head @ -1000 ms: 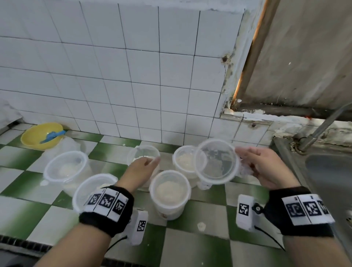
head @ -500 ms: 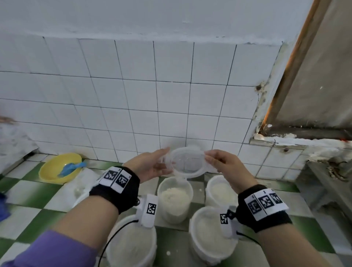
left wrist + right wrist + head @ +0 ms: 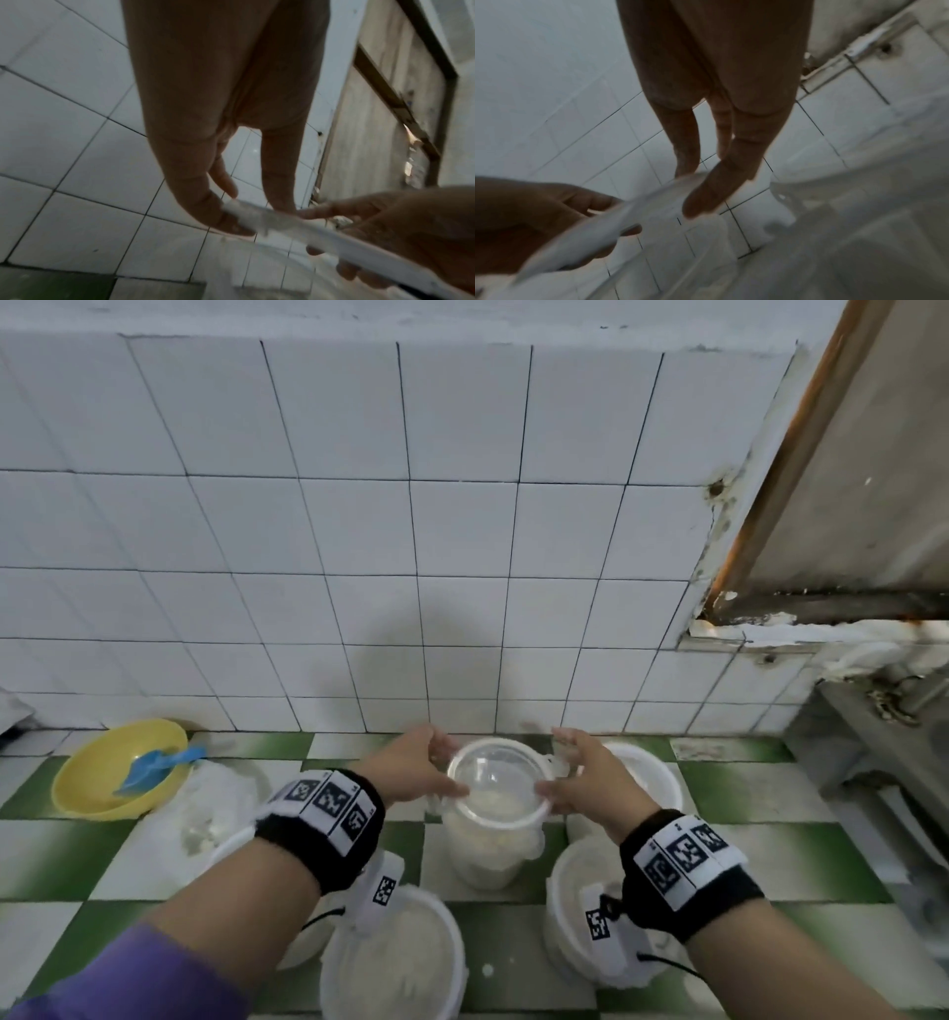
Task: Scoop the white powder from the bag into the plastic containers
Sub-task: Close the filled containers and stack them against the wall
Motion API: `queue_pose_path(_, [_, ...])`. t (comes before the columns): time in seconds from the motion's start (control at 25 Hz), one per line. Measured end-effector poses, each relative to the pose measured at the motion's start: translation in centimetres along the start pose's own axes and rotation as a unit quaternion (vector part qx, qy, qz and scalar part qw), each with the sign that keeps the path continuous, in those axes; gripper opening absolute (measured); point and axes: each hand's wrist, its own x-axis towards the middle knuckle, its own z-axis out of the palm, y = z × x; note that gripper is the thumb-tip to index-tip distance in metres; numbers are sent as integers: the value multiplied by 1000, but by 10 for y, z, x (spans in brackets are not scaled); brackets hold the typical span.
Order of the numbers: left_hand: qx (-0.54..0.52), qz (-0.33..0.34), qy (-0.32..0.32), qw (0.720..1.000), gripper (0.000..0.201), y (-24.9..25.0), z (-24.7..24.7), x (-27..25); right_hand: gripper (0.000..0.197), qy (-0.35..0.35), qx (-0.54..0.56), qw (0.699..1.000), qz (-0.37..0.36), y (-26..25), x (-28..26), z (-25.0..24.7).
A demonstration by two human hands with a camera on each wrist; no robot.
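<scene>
A clear round lid [image 3: 493, 778] sits over the mouth of the middle plastic container [image 3: 488, 852], which holds white powder. My left hand [image 3: 436, 775] pinches the lid's left edge and my right hand [image 3: 557, 780] pinches its right edge. Whether the lid is seated on the rim I cannot tell. The left wrist view shows my left hand [image 3: 257, 213] on the blurred lid [image 3: 334, 239]. The right wrist view shows my right hand [image 3: 698, 192] on the lid [image 3: 598, 233]. A crumpled clear bag [image 3: 215, 806] with powder lies to the left.
Open powder-filled containers stand at the front centre [image 3: 395, 963], front right [image 3: 575, 891] and back right [image 3: 649, 773]. A yellow bowl [image 3: 92, 788] with a blue scoop [image 3: 154, 765] sits at the far left. The tiled wall is close behind and a metal sink [image 3: 873, 762] is at the right.
One second ago only my right hand held the lid, off to the right. Then both hands held it up over the middle container. Now it has come down onto that container's mouth.
</scene>
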Motion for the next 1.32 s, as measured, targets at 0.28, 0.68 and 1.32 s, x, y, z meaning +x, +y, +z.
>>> queue_pose_path(0.28, [143,-15,-36,989,26,-3,4,18,68,-71,-163,979,95,-10,15,9])
queue_pose_path(0.68, [166,-117,-121,972,35,-7,5,13,41,-73,-222,963,135,-13,16,9])
queue_pose_path(1.32, [138,-116,55,982,32,-34,-23,80,8,-30,-18,977,209,-32,59,45])
